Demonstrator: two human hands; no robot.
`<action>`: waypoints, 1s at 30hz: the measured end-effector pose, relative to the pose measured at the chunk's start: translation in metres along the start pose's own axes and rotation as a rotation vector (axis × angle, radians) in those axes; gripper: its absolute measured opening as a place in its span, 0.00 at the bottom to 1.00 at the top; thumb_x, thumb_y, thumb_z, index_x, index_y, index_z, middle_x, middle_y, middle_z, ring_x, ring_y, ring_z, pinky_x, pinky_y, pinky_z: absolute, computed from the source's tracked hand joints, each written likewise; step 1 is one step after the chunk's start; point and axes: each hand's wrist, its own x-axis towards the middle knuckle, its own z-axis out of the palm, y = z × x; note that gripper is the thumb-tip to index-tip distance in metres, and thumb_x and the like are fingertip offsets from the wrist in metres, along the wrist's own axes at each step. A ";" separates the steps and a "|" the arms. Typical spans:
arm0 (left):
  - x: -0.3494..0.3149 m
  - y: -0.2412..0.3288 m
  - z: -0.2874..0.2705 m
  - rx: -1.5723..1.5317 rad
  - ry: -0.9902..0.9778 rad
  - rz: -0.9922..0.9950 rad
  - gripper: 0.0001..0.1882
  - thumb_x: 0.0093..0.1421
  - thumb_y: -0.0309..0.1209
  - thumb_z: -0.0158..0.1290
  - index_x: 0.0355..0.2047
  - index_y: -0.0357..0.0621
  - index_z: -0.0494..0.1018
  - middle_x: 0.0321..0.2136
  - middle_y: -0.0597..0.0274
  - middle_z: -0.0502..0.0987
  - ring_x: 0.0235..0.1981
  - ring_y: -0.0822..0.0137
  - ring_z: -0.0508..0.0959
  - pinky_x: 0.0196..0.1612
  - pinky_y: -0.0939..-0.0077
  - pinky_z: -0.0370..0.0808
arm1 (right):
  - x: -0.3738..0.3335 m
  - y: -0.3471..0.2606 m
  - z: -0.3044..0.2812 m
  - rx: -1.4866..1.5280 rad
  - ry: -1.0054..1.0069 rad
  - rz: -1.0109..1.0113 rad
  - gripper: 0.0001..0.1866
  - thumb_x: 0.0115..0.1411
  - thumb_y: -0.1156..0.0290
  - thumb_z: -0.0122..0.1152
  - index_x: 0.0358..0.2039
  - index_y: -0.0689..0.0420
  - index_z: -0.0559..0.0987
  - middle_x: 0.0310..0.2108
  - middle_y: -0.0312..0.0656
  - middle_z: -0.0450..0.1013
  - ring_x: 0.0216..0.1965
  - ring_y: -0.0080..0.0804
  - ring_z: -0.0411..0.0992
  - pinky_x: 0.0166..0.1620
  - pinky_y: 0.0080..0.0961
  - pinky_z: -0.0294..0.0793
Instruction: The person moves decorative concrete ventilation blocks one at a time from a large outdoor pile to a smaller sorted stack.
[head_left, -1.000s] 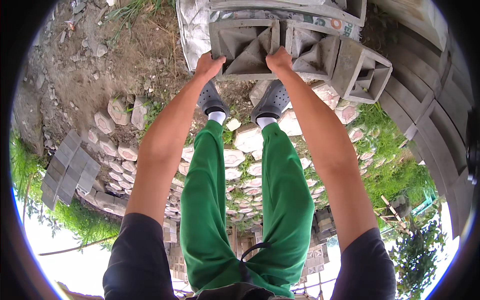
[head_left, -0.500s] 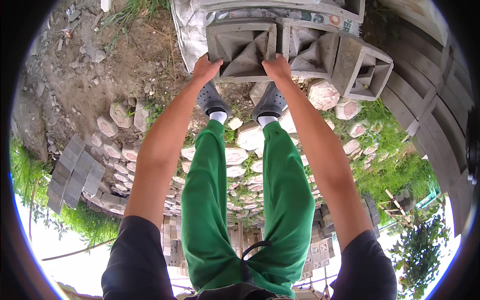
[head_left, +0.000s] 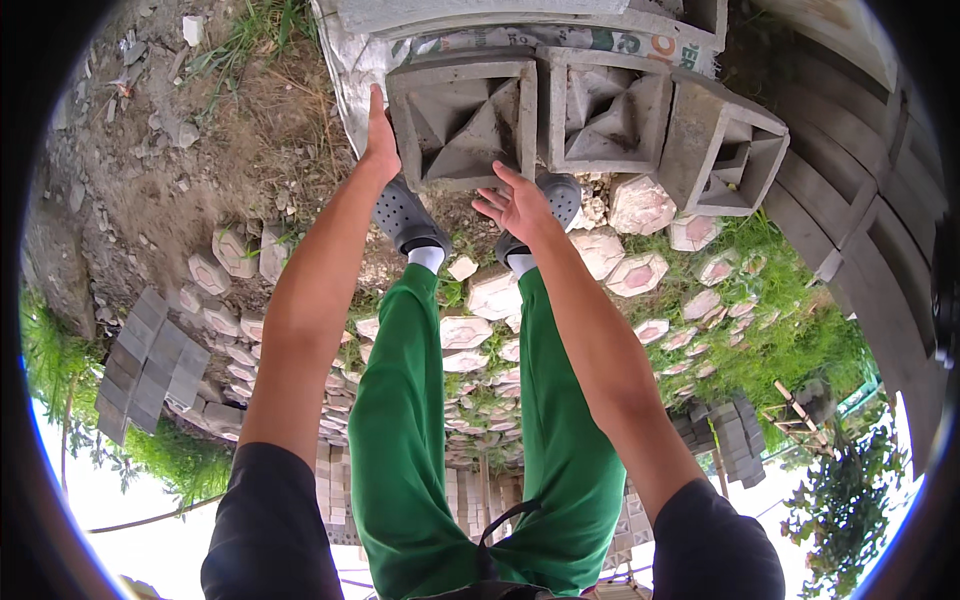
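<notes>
A square grey concrete vent block (head_left: 410,172) with a pinwheel-shaped inside stands in front of me, just beyond my feet. My left hand (head_left: 379,140) lies along its left side, fingers straight and pointing away from me. Below the block's near right corner is my right hand (head_left: 520,208), palm partly turned up and fingers spread, gripping nothing. Whether its fingertips touch the near edge is hard to tell. To the right stands a second vent block (head_left: 609,165) of the same kind, a narrow gap from the first. A third block (head_left: 680,145) sits at an angle beside it.
Behind the blocks lie a white printed sack (head_left: 345,90) and more concrete pieces (head_left: 480,15). My grey clogs (head_left: 405,218) stand close in front. Hexagonal pavers (head_left: 495,295) and grass cover the ground near me. Stacked concrete blocks (head_left: 880,230) line the right side.
My right hand has let go of the first block's right wall and dropped nearer me. My left hand has loosened and flattened along the side. The block appears slightly farther left and nearer.
</notes>
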 end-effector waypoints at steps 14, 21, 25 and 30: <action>0.011 0.001 0.026 0.006 -0.100 0.111 0.41 0.62 0.64 0.26 0.62 0.47 0.58 0.59 0.54 0.63 0.59 0.52 0.63 0.62 0.54 0.58 | 0.023 -0.002 -0.003 0.342 -0.047 -0.118 0.14 0.54 0.79 0.57 0.41 0.66 0.67 0.46 0.53 0.64 0.48 0.49 0.68 0.51 0.48 0.75; 0.012 0.018 0.017 0.198 -0.051 0.024 0.40 0.63 0.63 0.24 0.62 0.45 0.58 0.61 0.56 0.62 0.60 0.57 0.62 0.63 0.57 0.56 | -0.009 -0.019 0.019 0.151 0.083 -0.053 0.26 0.56 0.69 0.61 0.53 0.63 0.66 0.54 0.51 0.62 0.55 0.51 0.62 0.51 0.51 0.74; -0.019 0.006 0.012 0.425 0.287 -0.032 0.42 0.62 0.64 0.27 0.63 0.43 0.56 0.62 0.59 0.60 0.64 0.64 0.55 0.64 0.58 0.48 | -0.055 -0.021 0.018 -0.211 0.046 0.067 0.31 0.57 0.59 0.62 0.57 0.59 0.64 0.58 0.48 0.60 0.58 0.46 0.61 0.51 0.54 0.73; -0.098 -0.035 -0.011 1.031 0.404 0.377 0.23 0.66 0.42 0.38 0.43 0.33 0.74 0.32 0.51 0.80 0.33 0.53 0.80 0.38 0.65 0.75 | -0.147 -0.010 0.047 -0.389 0.045 -0.105 0.17 0.62 0.57 0.54 0.44 0.56 0.73 0.41 0.41 0.73 0.47 0.36 0.70 0.48 0.45 0.74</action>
